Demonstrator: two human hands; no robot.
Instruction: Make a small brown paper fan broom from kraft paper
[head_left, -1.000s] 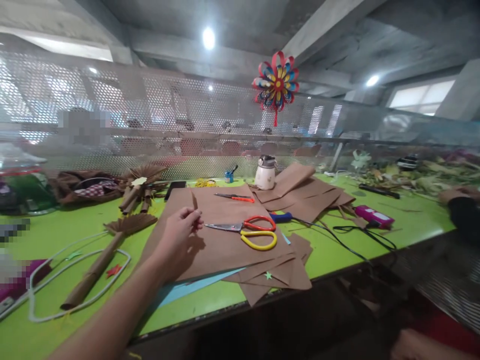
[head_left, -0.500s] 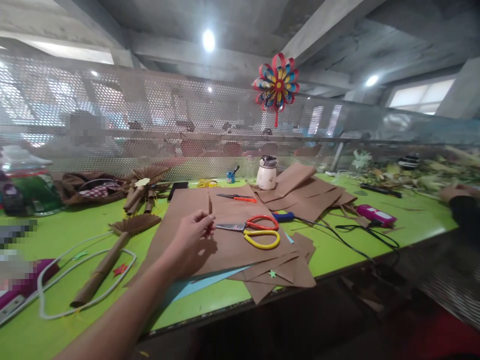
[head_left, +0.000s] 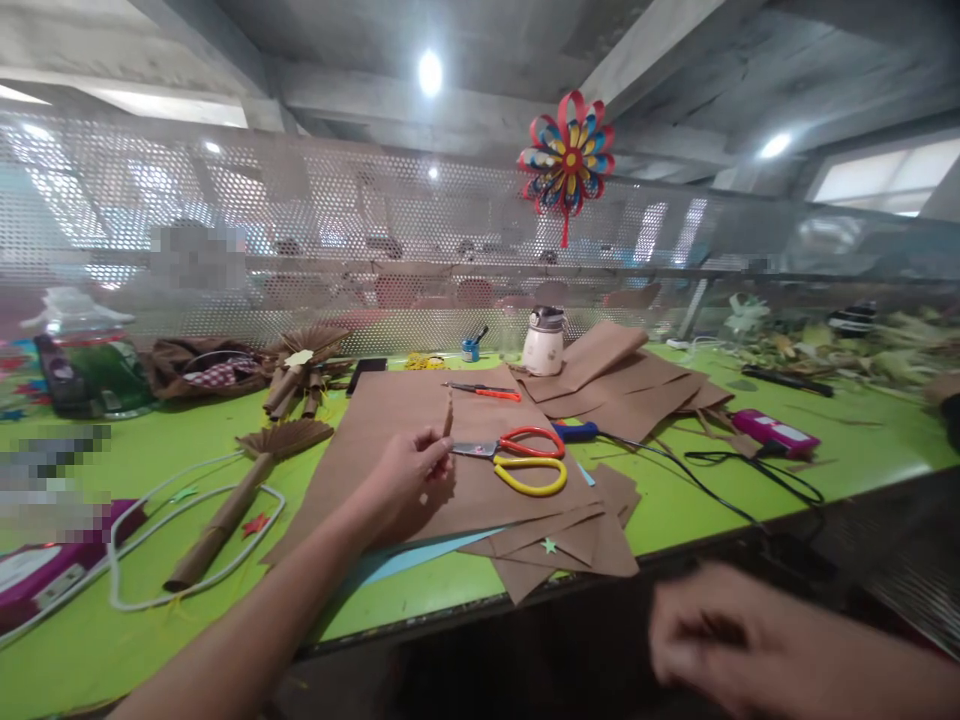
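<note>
Over the large brown paper sheet [head_left: 382, 400], my left hand [head_left: 411, 468] pinches a thin brown paper strip [head_left: 449, 412], which stands up from the fingertips. Scissors with one red and one yellow handle [head_left: 530, 475] lie on the sheet, their blades pointing at that hand. A smaller orange-handled pair of scissors [head_left: 484, 390] rests farther back. In front of the table edge, at lower right, is my right hand [head_left: 709, 630], smeared by motion. Its fingers look curled, but whether anything is in them cannot be made out.
On the left lie a pleated paper piece with a rolled stem [head_left: 229, 520], a white cable [head_left: 116, 580] and a purple box [head_left: 45, 580]. A white bottle [head_left: 543, 345] stands behind. Folded brown paper [head_left: 622, 390], a blue-handled corded tool [head_left: 576, 431] and a pink box [head_left: 776, 432] are rightward.
My right hand has come into view at lower right. The view has shifted slightly, and the other person's hand and sleeve at the right have mostly left it. My left hand still holds the strip.
</note>
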